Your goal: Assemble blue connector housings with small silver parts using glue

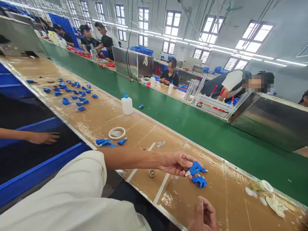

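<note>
My left hand (176, 163) grips a blue plastic part (194, 168) with a whitish tip, between thumb and fingers. Just below it, more blue parts (199, 181) lie on the brown-covered bench (183, 195); the edges of these pieces overlap in view. My right hand (204, 215) is at the bottom edge, nearer to me, thumb and fingers curled together. Whether it holds something small cannot be made out. A small round cup (152, 173) stands under my left forearm, and a cluster of small white pieces (161, 144) lies beyond the forearm.
Several blue parts (74, 93) are scattered on the bench's far left. A roll of tape (116, 133) and a white bottle (127, 105) stand nearby. A green conveyor (168, 112) runs behind. At left, another person's hand (44, 138) hangs over blue crates (48, 163). A tipped jar (262, 186) lies right.
</note>
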A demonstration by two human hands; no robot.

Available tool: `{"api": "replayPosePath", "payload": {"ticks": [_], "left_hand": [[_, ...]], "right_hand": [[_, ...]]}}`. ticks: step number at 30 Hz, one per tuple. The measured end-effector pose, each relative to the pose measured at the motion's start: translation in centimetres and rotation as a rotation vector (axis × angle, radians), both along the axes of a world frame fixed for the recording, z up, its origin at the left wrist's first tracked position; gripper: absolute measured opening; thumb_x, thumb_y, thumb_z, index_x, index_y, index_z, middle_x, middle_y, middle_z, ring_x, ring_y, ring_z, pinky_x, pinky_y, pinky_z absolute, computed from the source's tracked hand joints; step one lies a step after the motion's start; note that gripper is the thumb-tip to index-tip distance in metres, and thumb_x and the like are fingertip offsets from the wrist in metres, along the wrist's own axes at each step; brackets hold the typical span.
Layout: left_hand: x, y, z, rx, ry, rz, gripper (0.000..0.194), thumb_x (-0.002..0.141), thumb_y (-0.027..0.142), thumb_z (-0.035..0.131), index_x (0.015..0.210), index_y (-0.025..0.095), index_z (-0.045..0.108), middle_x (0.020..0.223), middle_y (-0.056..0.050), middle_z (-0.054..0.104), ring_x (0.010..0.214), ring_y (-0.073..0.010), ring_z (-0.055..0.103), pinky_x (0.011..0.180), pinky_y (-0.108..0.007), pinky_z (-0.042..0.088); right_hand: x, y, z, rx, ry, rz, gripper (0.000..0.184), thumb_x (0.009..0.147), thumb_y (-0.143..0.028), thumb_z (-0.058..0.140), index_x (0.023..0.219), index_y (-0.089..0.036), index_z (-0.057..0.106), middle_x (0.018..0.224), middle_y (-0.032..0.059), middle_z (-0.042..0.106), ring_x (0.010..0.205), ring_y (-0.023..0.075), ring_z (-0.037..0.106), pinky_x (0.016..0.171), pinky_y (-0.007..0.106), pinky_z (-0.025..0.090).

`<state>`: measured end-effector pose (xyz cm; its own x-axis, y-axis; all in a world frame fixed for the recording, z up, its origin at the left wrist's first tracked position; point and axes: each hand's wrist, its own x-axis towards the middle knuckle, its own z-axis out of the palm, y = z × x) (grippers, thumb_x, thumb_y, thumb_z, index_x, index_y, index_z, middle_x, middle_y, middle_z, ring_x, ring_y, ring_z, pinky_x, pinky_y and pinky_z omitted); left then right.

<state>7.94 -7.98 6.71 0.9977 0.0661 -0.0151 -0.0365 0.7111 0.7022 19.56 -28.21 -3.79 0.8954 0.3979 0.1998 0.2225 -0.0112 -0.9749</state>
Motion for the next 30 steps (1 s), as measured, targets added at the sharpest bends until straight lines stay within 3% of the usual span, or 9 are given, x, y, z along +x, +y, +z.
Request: {"api": "replayPosePath", "payload": {"ticks": [2, 6, 10, 13, 17, 21, 23, 27, 30], "left_hand": [[-1.9, -0.5, 0.1, 0.021, 0.005, 0.028, 0.064, 0.067, 0.04, 0.093, 0.121, 0.013, 0.07, 0.092, -0.006, 0.07, 0.075, -0.0105, 0.069, 0.063, -0.017, 0.049], [-4.0, -0.9, -0.1, 0.275, -0.02, 0.213, 0.07, 0.067, 0.047, 0.091, 0.125, 0.016, 0.068, 0.086, -0.002, 0.065, 0.069, -0.0097, 0.063, 0.06, -0.02, 0.046], [-5.5, -0.5, -0.2, 0.563, -0.028, 0.463, 0.062, 0.073, 0.037, 0.087, 0.128, 0.016, 0.065, 0.085, 0.0, 0.061, 0.074, -0.0101, 0.059, 0.069, -0.024, 0.048], [-6.6, 0.4, 0.0, 0.667, 0.014, 0.497, 0.058, 0.073, 0.028, 0.085, 0.126, 0.016, 0.064, 0.086, 0.001, 0.061, 0.074, -0.0092, 0.057, 0.07, -0.023, 0.047], [-7.4, 2.5, -0.3, 0.434, 0.082, 0.376, 0.061, 0.077, 0.042, 0.082, 0.127, 0.016, 0.059, 0.088, -0.003, 0.066, 0.073, -0.0123, 0.064, 0.065, -0.024, 0.05], [-7.7, 4.4, -1.6, 0.066, 0.138, 0.136, 0.052, 0.081, 0.06, 0.073, 0.096, 0.011, 0.067, 0.085, -0.01, 0.073, 0.071, -0.0178, 0.072, 0.056, -0.023, 0.051], [-7.8, 4.8, -2.3, -0.055, 0.134, 0.016, 0.046, 0.08, 0.055, 0.075, 0.087, 0.01, 0.068, 0.082, -0.011, 0.074, 0.07, -0.0188, 0.074, 0.054, -0.022, 0.052], [-8.0, 5.1, -3.1, -0.207, 0.113, -0.056, 0.031, 0.076, 0.038, 0.083, 0.085, 0.01, 0.071, 0.082, -0.01, 0.077, 0.072, -0.0168, 0.075, 0.055, -0.017, 0.054], [-8.0, 5.3, -3.4, -0.269, 0.139, -0.091, 0.026, 0.077, 0.032, 0.083, 0.083, 0.01, 0.072, 0.08, -0.011, 0.076, 0.069, -0.0156, 0.075, 0.057, -0.016, 0.056]], "right_hand": [[-0.8, 1.6, 3.0, 0.129, -0.042, 0.132, 0.037, 0.079, -0.051, 0.078, 0.096, -0.018, 0.075, 0.086, 0.0083, 0.073, 0.074, 0.0237, 0.069, 0.062, 0.031, 0.054], [-2.1, 4.7, 7.2, 0.148, -0.146, 0.406, 0.038, 0.088, -0.046, 0.071, 0.117, -0.02, 0.071, 0.114, 0.0118, 0.068, 0.096, 0.0249, 0.067, 0.074, 0.033, 0.056], [-3.0, 7.4, 8.0, 0.104, 0.055, 0.583, 0.041, 0.087, -0.05, 0.071, 0.116, -0.022, 0.073, 0.105, 0.0105, 0.07, 0.077, 0.0194, 0.065, 0.063, 0.032, 0.055], [-3.9, 9.0, 8.1, 0.076, 0.182, 0.539, 0.043, 0.076, -0.048, 0.083, 0.108, -0.021, 0.076, 0.109, 0.0114, 0.072, 0.087, 0.0218, 0.067, 0.069, 0.032, 0.056], [-4.6, 10.6, 8.7, 0.092, 0.276, 0.569, 0.047, 0.073, -0.049, 0.085, 0.11, -0.021, 0.077, 0.094, 0.0081, 0.072, 0.067, 0.0145, 0.061, 0.059, 0.027, 0.051], [-4.6, 11.6, 8.4, 0.082, 0.235, 0.671, 0.041, 0.081, -0.049, 0.079, 0.112, -0.023, 0.075, 0.084, 0.0047, 0.068, 0.06, 0.0125, 0.057, 0.056, 0.026, 0.049], [-4.4, 11.9, 8.0, 0.091, 0.101, 0.718, 0.035, 0.084, -0.049, 0.075, 0.108, -0.023, 0.073, 0.088, 0.0063, 0.066, 0.071, 0.0175, 0.062, 0.063, 0.031, 0.054], [-3.7, 12.1, 7.6, 0.141, -0.249, 0.793, 0.016, 0.089, -0.033, 0.073, 0.103, -0.027, 0.074, 0.099, 0.0083, 0.063, 0.094, 0.0229, 0.062, 0.075, 0.036, 0.056], [-3.2, 11.9, 7.7, 0.135, -0.393, 0.856, 0.03, 0.089, -0.017, 0.07, 0.114, -0.033, 0.075, 0.108, 0.0083, 0.063, 0.097, 0.0227, 0.062, 0.076, 0.037, 0.055]]}}
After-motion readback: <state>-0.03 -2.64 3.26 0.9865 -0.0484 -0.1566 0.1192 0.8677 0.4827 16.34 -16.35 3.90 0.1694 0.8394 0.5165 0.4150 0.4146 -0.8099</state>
